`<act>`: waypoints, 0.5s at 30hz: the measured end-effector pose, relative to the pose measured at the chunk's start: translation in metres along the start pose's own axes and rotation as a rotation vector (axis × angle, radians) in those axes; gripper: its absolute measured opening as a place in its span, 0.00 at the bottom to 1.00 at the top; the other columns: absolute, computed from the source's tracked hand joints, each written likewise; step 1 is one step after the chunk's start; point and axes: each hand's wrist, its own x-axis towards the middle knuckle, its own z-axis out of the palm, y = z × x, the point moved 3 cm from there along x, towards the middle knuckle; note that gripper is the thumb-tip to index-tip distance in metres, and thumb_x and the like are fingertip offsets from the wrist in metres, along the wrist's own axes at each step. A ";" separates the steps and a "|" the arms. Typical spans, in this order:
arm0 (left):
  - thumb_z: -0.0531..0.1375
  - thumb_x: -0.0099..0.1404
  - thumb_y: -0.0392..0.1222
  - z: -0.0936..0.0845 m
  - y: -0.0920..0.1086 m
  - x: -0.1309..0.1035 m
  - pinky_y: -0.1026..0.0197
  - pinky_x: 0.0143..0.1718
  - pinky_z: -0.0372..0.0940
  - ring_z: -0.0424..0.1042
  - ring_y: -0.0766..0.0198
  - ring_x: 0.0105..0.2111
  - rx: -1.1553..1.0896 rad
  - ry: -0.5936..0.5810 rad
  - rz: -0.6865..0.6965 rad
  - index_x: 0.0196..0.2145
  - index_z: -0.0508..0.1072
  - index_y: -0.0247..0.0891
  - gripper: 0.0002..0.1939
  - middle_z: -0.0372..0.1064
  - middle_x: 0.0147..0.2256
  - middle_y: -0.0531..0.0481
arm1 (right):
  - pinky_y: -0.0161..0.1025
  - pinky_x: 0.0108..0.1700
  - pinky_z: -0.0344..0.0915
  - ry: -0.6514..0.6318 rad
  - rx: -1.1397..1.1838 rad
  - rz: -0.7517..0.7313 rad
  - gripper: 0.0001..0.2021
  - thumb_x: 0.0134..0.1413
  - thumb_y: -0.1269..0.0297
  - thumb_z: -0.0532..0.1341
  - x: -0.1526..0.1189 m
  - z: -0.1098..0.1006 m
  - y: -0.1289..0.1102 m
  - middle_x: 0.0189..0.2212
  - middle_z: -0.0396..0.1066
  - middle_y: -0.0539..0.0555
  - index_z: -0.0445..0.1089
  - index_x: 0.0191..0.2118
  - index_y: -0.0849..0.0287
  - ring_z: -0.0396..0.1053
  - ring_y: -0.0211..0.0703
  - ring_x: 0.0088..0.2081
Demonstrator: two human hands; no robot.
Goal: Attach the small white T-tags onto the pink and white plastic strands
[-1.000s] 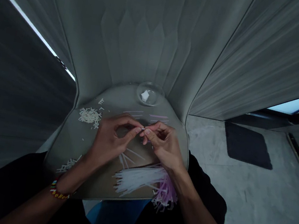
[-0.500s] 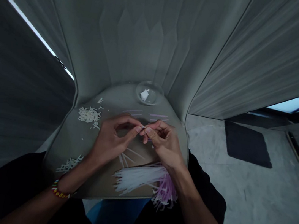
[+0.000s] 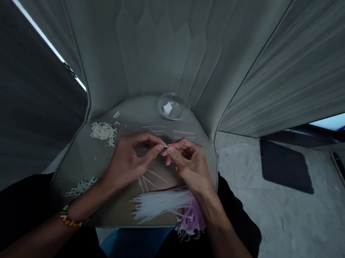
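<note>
Small pale piece [image 3: 166, 146] sits between your two hands, over the middle of the chair seat [image 3: 79, 155]. It is mostly covered by your fingertips; it looks like a short bit of strip, though too small and dim to be sure.

Your left hand [image 3: 129, 158]: thumb and forefinger pinched together on one end, bead bracelet [image 3: 71, 221] at the wrist. Your right hand [image 3: 191, 164]: thumb and fingers closed on the other end, the remaining fingers curled. Fingertips of both hands nearly meet.

Beyond your hands, thin pinkish strips [image 3: 183, 132] lie in rows on the seat. Farther back, near the backrest [image 3: 166, 65], a clear round dish [image 3: 179, 111] holds a white angular piece [image 3: 167, 109].

To the left, a heap of short whitish pieces [image 3: 103, 131]; nearer you, beside your left forearm, a smaller whitish cluster [image 3: 82, 187].

Between your wrists, a few loose white strips [image 3: 158, 176]. At the near edge of the seat, a bundle of white strips [image 3: 161, 205], with a purple bundle [image 3: 191, 221] against its right end, near your right wrist. Dark mat [image 3: 286, 167] on the floor, off to the right.
</note>
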 end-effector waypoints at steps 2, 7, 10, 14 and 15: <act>0.65 0.66 0.38 0.000 0.000 0.000 0.62 0.37 0.70 0.76 0.64 0.34 0.017 0.000 0.004 0.35 0.79 0.39 0.02 0.78 0.33 0.50 | 0.35 0.27 0.63 0.000 0.012 -0.003 0.16 0.54 0.49 0.70 0.000 0.000 0.000 0.23 0.72 0.48 0.74 0.34 0.58 0.67 0.36 0.26; 0.65 0.66 0.39 0.001 -0.001 -0.001 0.62 0.36 0.70 0.76 0.63 0.33 0.030 0.002 0.015 0.36 0.79 0.39 0.03 0.78 0.34 0.50 | 0.34 0.28 0.61 0.000 0.019 -0.008 0.16 0.54 0.50 0.71 -0.002 -0.001 -0.002 0.25 0.73 0.49 0.74 0.33 0.59 0.67 0.35 0.26; 0.64 0.66 0.38 0.002 -0.001 -0.002 0.62 0.36 0.69 0.76 0.64 0.33 0.055 0.001 0.018 0.36 0.79 0.39 0.03 0.78 0.34 0.51 | 0.35 0.28 0.62 0.004 -0.002 0.005 0.17 0.53 0.49 0.71 -0.003 -0.001 -0.002 0.27 0.74 0.50 0.74 0.33 0.58 0.67 0.36 0.27; 0.64 0.67 0.39 0.002 0.000 -0.002 0.63 0.34 0.69 0.76 0.64 0.32 0.112 0.007 0.046 0.35 0.79 0.41 0.03 0.78 0.33 0.52 | 0.36 0.32 0.65 0.018 -0.014 0.010 0.18 0.52 0.47 0.71 -0.002 -0.001 -0.002 0.28 0.74 0.50 0.73 0.33 0.58 0.67 0.36 0.27; 0.64 0.67 0.39 0.002 0.001 -0.002 0.63 0.34 0.69 0.76 0.65 0.32 0.131 0.011 0.059 0.35 0.79 0.41 0.03 0.78 0.33 0.52 | 0.36 0.32 0.65 0.020 -0.016 0.008 0.18 0.52 0.47 0.71 -0.002 -0.001 -0.003 0.27 0.74 0.50 0.73 0.32 0.58 0.68 0.36 0.27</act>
